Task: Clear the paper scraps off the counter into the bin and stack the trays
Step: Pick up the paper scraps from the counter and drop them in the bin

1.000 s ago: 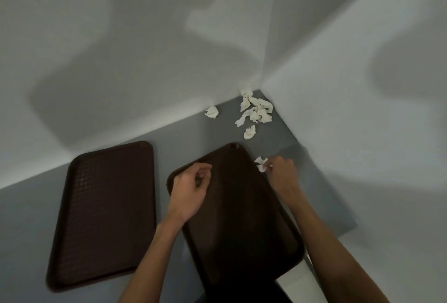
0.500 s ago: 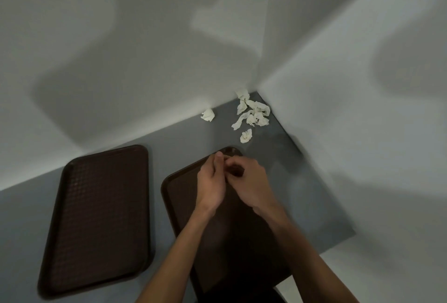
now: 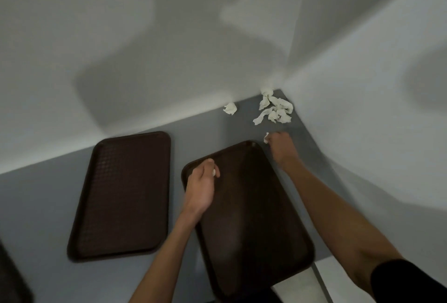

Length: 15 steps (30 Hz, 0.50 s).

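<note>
Right hand (image 3: 280, 144) is curled round a paper scrap (image 3: 266, 137) just past the near tray's (image 3: 249, 218) far corner. Left hand (image 3: 202, 181) pinches a smaller bit (image 3: 214, 172) over that tray. The scrap pile (image 3: 275, 109) lies straight ahead of the right hand, tucked into the wall corner (so right's the nearer one, imo).

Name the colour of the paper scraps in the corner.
The paper scraps are white; head view.

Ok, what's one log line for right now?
left hand: holds small scrap over right tray | right hand: pinches loose scrap beside it | corner pile: uncollected | left tray: unstacked
</note>
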Each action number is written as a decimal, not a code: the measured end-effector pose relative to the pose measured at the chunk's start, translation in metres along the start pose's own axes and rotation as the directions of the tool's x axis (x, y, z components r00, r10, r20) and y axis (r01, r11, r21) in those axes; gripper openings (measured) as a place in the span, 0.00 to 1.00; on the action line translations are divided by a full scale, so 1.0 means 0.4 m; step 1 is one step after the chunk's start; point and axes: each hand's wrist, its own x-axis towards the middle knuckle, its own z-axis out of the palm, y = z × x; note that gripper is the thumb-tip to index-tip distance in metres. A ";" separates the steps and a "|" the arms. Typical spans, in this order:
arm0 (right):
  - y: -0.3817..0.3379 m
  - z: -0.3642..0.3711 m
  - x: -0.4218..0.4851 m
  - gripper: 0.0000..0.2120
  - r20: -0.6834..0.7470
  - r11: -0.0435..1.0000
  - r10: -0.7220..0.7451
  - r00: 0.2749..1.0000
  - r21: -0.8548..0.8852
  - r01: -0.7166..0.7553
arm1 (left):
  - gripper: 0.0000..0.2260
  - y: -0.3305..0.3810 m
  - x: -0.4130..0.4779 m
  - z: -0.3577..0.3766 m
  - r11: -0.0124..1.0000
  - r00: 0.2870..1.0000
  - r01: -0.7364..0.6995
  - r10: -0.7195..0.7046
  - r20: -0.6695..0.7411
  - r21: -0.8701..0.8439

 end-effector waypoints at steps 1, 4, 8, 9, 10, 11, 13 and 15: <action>-0.006 -0.003 -0.016 0.10 -0.005 0.999 0.041 0.999 0.021 -0.041 | 0.18 -0.009 -0.013 -0.025 1.000 1.000 0.017 -0.017 0.007 -0.022; -0.083 -0.070 -0.099 0.08 -0.042 0.986 0.128 0.991 0.108 -0.123 | 0.17 -0.037 -0.072 -0.102 0.993 0.998 0.051 -0.048 0.029 -0.108; -0.325 -0.152 -0.317 0.07 -0.159 0.955 0.060 0.985 0.297 -0.010 | 0.20 -0.108 -0.178 -0.235 0.987 1.000 0.005 -0.006 -0.003 -0.160; -0.393 -0.157 -0.386 0.07 -0.190 0.937 0.004 0.982 0.343 0.063 | 0.19 -0.137 -0.209 -0.270 0.984 1.000 -0.009 0.004 -0.026 -0.178; -0.461 -0.158 -0.459 0.07 -0.205 0.913 -0.044 0.978 0.389 0.123 | 0.18 -0.170 -0.245 -0.309 0.981 0.999 -0.017 0.007 -0.050 -0.192; -0.531 -0.151 -0.533 0.07 -0.207 0.885 -0.085 0.975 0.434 0.170 | 0.16 -0.206 -0.286 -0.351 0.981 0.997 -0.027 0.012 -0.081 -0.191; -0.672 -0.129 -0.685 0.05 -0.198 0.825 -0.148 0.969 0.515 0.231 | 0.15 -0.289 -0.377 -0.441 0.989 0.984 -0.065 0.042 -0.174 -0.129; -0.810 -0.100 -0.838 0.06 -0.184 0.762 -0.215 0.959 0.583 0.283 | 0.14 -0.368 -0.486 -0.535 0.994 0.962 -0.090 0.071 -0.265 -0.058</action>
